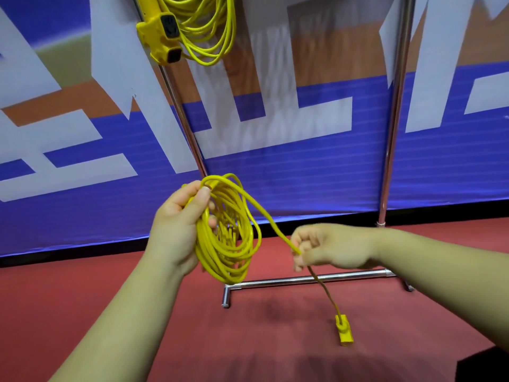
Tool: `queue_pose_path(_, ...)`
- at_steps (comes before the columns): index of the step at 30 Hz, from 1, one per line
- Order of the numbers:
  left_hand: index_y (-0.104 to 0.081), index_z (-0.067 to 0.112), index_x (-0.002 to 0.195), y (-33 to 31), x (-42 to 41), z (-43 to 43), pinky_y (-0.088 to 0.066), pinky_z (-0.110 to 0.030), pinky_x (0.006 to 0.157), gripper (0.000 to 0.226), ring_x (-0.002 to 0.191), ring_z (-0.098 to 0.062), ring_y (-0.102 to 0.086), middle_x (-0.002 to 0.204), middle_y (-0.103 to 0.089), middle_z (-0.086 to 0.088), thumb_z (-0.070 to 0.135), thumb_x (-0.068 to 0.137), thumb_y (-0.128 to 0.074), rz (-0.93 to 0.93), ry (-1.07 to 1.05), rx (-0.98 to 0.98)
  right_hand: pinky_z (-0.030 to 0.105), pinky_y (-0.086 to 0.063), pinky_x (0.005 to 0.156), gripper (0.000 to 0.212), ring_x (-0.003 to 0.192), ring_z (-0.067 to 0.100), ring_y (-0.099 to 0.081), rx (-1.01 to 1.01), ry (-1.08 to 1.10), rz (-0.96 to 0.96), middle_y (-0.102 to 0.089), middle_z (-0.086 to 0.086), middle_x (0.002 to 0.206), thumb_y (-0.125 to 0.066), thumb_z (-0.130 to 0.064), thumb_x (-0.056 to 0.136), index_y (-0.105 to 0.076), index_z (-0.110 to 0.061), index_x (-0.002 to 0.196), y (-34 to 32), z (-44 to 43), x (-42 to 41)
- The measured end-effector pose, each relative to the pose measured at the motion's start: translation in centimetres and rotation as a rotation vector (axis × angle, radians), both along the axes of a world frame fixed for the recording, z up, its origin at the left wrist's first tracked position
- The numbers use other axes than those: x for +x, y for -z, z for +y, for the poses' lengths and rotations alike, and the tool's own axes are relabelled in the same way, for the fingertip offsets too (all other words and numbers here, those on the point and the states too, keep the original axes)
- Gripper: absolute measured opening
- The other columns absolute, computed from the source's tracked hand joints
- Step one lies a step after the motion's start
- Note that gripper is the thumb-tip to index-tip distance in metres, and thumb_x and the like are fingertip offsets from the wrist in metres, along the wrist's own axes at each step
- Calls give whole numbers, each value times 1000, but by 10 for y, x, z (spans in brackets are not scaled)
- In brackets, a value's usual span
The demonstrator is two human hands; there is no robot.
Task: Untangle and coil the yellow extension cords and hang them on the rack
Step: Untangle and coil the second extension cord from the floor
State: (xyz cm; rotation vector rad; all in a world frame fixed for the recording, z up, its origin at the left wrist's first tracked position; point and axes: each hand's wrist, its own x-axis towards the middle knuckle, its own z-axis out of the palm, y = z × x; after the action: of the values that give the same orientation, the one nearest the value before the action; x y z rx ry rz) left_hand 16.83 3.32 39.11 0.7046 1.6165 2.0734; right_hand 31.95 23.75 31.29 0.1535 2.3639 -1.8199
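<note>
The left hand (179, 221) holds a coil of yellow extension cord (231, 238) in mid-air, near the middle of the view, its fingers and thumb curled around the bundled loops in a firm grip. One strand leaves the coil's top and runs right to the right hand (325, 249), whose fingertips pinch it. Below that hand the cord drops to a yellow plug (344, 330) lying on the red floor (110, 285). Farther off, a second coiled cord (206, 26) with its yellow socket block (161, 34) hangs on the chrome rack (396, 106).
</note>
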Motion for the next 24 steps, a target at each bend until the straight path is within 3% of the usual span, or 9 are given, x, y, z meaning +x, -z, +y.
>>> queue_pose_path(2,-65,12,105,1,-5,-5,-45,-21,44,13,46,-10,-48,67,-55,0,14,100,-53,-16,-33,10,37,-47,82,13,87,22,-61,69,-31,-77,-70,9,90,-71,-16,85,-63,-26,87,12,-1,2)
queue_pose_path(5,-65,11,107,7,-11,-10,-45,-21,45,13,47,-10,-49,68,-56,0,14,100,-55,-39,-72,-2,30,-52,84,15,90,19,-69,102,17,-154,-73,13,94,-62,-7,95,-69,-19,97,18,5,6)
queue_pose_path(7,-66,12,108,12,-15,-11,-48,-22,46,14,47,-10,-53,70,-61,-2,10,98,-58,-86,-121,-12,31,-56,78,17,83,20,-71,1,136,-176,-70,6,85,-62,-4,95,-72,-15,103,17,10,5)
queue_pose_path(10,-66,20,120,20,-21,-14,-53,-26,52,34,52,-14,-58,81,-69,-7,1,92,-62,-174,-155,0,30,-57,76,17,80,21,-71,-108,270,-195,-59,6,81,-64,-6,94,-70,-12,108,7,12,0)
queue_pose_path(17,-66,17,123,32,-14,-8,-57,-31,55,44,57,-19,-63,82,-69,-11,-9,88,-61,-224,-88,-65,24,-51,64,8,66,10,-66,-256,546,-88,-72,1,80,-64,-14,94,-72,-12,95,-22,-4,-16)
queue_pose_path(24,-61,14,129,35,10,8,-55,-31,51,40,55,-21,-62,77,-66,-13,-2,92,-56,-311,61,-80,18,-48,52,9,53,9,-55,-369,585,116,-66,2,73,-63,-8,94,-72,-8,98,-44,-25,-24)
